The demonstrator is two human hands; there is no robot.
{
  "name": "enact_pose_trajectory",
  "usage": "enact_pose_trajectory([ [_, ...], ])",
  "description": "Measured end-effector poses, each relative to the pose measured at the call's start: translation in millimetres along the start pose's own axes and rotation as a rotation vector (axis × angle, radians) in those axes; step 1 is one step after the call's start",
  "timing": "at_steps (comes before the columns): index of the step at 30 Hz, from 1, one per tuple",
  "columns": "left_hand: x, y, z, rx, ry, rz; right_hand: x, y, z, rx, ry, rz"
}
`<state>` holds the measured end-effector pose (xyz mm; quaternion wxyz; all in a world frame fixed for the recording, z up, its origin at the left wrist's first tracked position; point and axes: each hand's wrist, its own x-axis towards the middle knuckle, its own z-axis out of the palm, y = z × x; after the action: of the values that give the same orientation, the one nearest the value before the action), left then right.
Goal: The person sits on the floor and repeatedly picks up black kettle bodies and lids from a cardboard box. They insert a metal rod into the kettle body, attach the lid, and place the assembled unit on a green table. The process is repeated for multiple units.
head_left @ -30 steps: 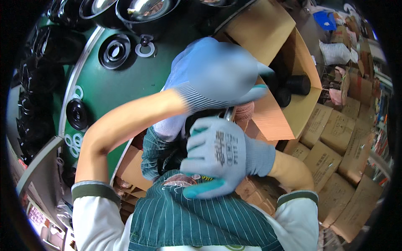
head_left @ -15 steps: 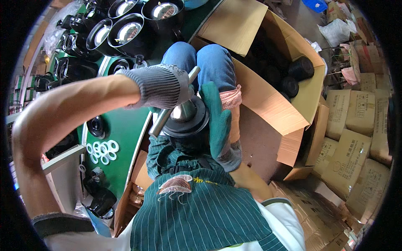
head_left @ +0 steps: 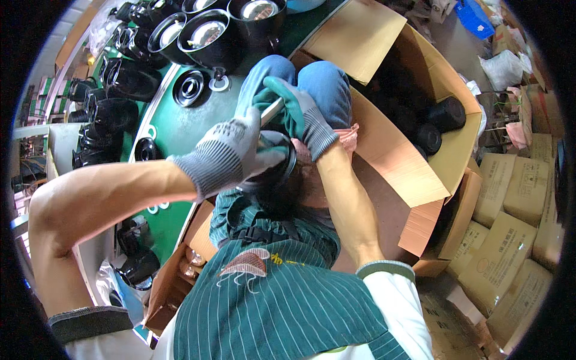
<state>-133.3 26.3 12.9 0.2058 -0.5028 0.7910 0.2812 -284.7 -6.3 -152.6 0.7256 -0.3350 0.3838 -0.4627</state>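
Note:
Between my knees is a round black vessel point(head_left: 267, 187), tilted, its top largely covered by my hands. My left hand point(head_left: 231, 150), in a grey and green glove, is closed at the near part of a metal bar handle point(head_left: 272, 112) above the vessel. The fingers of my right hand point(head_left: 297, 111), gloved alike, curl at the far end of the same bar. Below the bar, the rest of the T-handled tool is hidden by the gloves.
On the green table point(head_left: 171, 123) at left stand several black pots point(head_left: 204, 36) with shiny insides and a black lid point(head_left: 191, 88). An open cardboard box point(head_left: 414, 174) with black cylinders is at right. Stacked cartons point(head_left: 498, 246) stand beyond it. A smaller box point(head_left: 171, 282) is near my left side.
My right hand has left the vessel's side and moved up to the bar's far end. The bar has turned and the vessel is more tilted. My view has shifted, showing a lid on the table.

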Motion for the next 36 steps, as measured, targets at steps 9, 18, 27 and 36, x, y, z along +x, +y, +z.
enact_pose_trajectory([
  [9,-12,-26,4,-0.011,-0.015,0.114,-12,12,8,-0.597,0.274,-0.029],
  [18,5,-61,13,0.138,0.234,0.652,-100,19,38,-0.483,0.496,-0.512],
  [27,53,-100,19,0.250,0.421,1.089,-128,-22,91,-0.181,0.528,-0.441],
  [36,5,-147,38,-0.726,0.882,0.268,-145,-41,62,-1.310,0.003,-0.483],
])
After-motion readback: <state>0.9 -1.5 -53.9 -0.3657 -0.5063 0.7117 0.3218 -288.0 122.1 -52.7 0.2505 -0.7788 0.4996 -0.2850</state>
